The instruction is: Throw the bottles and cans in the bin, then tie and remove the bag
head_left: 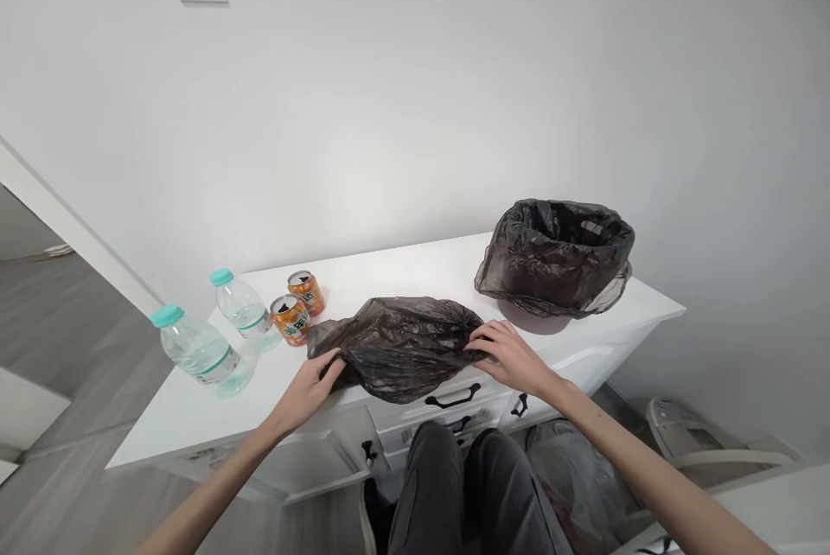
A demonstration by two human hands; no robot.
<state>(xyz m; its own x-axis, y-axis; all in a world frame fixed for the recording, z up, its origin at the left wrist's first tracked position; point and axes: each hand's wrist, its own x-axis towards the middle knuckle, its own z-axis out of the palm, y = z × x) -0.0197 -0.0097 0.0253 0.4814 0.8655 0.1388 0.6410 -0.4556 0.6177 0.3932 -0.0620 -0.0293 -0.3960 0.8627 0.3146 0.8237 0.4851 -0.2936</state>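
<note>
A black plastic garbage bag (402,347) stretches between my two hands over the front edge of the white cabinet top (415,265). My left hand (316,380) pinches the bag's left side between thumb and fingers. On the opposite side, my right hand (509,354) grips a gathered part of it. The bag is crumpled, and its lower front hangs past the edge. Just left of it stand two orange drink cans (291,320), close together, with opened tops.
Two clear bottles with teal caps (201,352) stand at the left end of the cabinet. A bin lined with a black bag (558,261) stands at the right. Drawers with black handles (454,397) and a partly open door (311,460) are below.
</note>
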